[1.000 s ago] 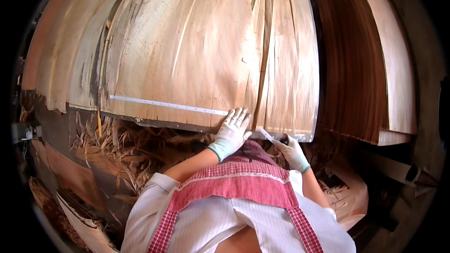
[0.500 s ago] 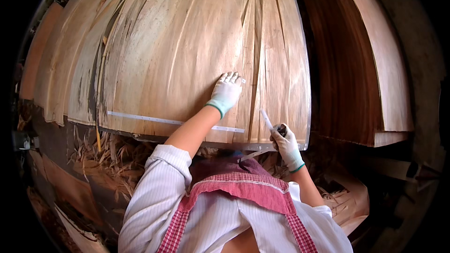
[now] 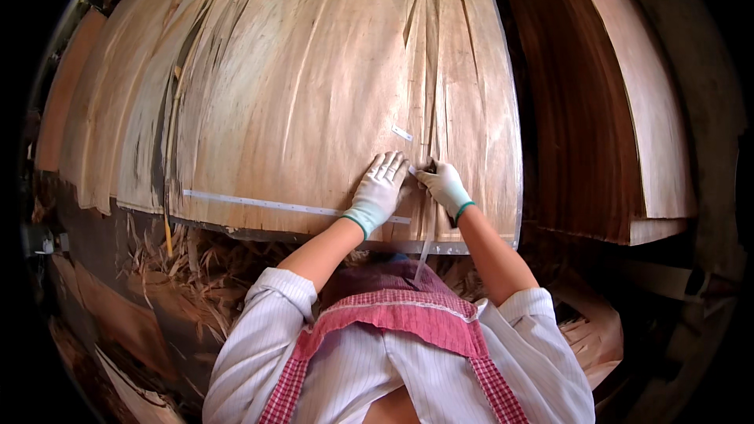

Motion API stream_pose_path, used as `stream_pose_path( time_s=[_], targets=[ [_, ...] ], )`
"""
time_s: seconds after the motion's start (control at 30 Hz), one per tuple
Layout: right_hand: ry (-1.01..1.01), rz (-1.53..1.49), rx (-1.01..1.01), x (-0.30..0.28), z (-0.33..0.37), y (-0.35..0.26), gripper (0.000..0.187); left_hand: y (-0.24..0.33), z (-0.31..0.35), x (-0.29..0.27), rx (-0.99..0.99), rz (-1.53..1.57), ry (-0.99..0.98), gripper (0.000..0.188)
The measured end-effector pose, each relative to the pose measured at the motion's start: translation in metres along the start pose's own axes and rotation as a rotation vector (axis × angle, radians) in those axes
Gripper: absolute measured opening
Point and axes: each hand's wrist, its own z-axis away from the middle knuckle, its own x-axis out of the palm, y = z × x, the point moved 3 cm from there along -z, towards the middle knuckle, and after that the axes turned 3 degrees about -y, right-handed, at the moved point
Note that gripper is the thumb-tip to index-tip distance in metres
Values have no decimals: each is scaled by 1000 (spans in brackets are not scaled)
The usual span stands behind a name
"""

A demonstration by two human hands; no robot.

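A large sheet of pale wood veneer (image 3: 259, 110) lies before me, with splits running lengthwise near its right side. My left hand (image 3: 381, 190), in a white glove with a green cuff, lies flat on it, fingers stretched out. Close beside it my gloved right hand (image 3: 444, 188) is closed on a white tape strip (image 3: 412, 170), whose end reaches toward the left fingertips. Something dark shows under the right palm, mostly hidden. A loose tape length (image 3: 424, 254) hangs over the near edge toward my apron. Above my hands a short tape piece (image 3: 401, 133) sticks to the veneer.
A long white tape band (image 3: 259, 202) runs along the sheet's near edge. Another stack of veneer (image 3: 640, 94) stands to the right across a dark gap. Wood shavings and scraps (image 3: 188, 275) lie below the near edge at left. My checked apron (image 3: 400, 306) is close to that edge.
My right hand has moved up and left from the near edge onto the veneer, bringing the tape. My left hand has slid toward me, uncovering the short tape piece.
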Motion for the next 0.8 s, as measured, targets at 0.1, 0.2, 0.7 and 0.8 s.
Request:
stream_pose_path(
  time_s=[0.1,0.2,0.7,0.8],
  targets=[
    [105,710,-194,-26,-14,-25,23,4,-5,3,-7,-49,10,53],
    [4,474,-133,-71,-2,-73,23,-23,-3,-21,-224,575,-26,46],
    [-672,-254,-77,89,158,-112,15,-158,357,-107,-1001,583,847,32],
    [-771,-145,-222,155,172,-168,16,-163,365,-131,-827,559,792,29]
  ],
)
